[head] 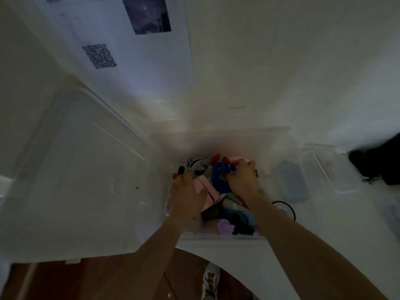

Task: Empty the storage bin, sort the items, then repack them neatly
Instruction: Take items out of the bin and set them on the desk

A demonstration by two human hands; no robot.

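Two bare forearms are extended from the bottom edge over a white table (292,87) into a clear plastic storage bin (249,236), whose translucent walls are blurred by motion. Its flat, ribbed lid (82,169), of the same clear plastic, is laid just beside it on the left. The bin is filled with a jumble of small items: a coiled blue cord (220,176), a bundle of white cable (198,166), soft pink pieces (204,187), a lilac moulded shape (225,227) and dark fabric near the front wall. The left hand (187,198) is pressed down among the pink pieces, fingers curled; what is gripped cannot be told. The right hand (243,180) is closed, its fingers wrapped on the blue cord. A smaller clear container (331,169) is seen to the right, apart from the bin, and a black ring (285,207) lies just beside the right forearm. A printed sheet (134,50) bearing a square code is spread at the far side of the table.
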